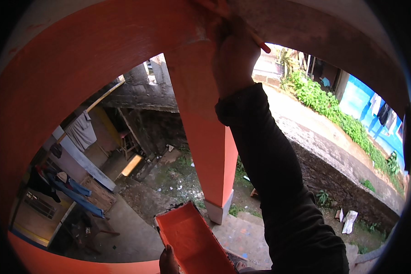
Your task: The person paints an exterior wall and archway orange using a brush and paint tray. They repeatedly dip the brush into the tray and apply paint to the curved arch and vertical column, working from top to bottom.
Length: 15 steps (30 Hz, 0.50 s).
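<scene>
My right hand is raised at the top of the view, its dark sleeve stretched across the picture. It grips a paintbrush by a thin handle with a red end. The brush's head lies in dark blur near the top edge, close to where an orange-red beam meets a square column of similar colour; contact cannot be made out. Low in the view, my left hand holds the side of a paint tray coated inside with orange-red paint. Only part of that hand shows.
Below stand a grey column base and paint-spotted paving. Jeans and a grey cloth hang at left. A stone retaining wall runs along the right, below a sunlit path and green plants.
</scene>
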Tool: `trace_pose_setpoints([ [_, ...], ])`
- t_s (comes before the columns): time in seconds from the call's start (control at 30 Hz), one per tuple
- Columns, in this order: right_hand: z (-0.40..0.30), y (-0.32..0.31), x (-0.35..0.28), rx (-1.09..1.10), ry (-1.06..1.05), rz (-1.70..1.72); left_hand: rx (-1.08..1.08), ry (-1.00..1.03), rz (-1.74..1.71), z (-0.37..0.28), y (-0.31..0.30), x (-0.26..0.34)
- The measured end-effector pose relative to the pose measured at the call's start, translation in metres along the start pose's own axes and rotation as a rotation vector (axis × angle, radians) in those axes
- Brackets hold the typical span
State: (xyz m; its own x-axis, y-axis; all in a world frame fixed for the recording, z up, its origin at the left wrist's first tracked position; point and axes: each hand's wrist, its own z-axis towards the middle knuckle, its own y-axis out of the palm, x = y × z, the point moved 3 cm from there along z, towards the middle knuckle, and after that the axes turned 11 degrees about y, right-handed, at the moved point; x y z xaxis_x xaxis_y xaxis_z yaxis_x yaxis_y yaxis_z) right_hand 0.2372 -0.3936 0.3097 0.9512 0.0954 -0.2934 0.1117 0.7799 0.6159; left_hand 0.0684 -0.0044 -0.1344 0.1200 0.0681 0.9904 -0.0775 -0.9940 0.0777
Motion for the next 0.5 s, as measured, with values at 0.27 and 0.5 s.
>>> trace_pose_setpoints([
  [0.27, -0.022, -0.021, 0.002, -0.005, 0.205, -0.294, -0.029, -0.068, -0.046, 0.005, -0.007, -0.016],
  [0.5, -0.015, -0.035, -0.031, -0.050, 0.056, -0.288, -0.074, -0.028, 0.007, 0.009, -0.016, -0.023],
])
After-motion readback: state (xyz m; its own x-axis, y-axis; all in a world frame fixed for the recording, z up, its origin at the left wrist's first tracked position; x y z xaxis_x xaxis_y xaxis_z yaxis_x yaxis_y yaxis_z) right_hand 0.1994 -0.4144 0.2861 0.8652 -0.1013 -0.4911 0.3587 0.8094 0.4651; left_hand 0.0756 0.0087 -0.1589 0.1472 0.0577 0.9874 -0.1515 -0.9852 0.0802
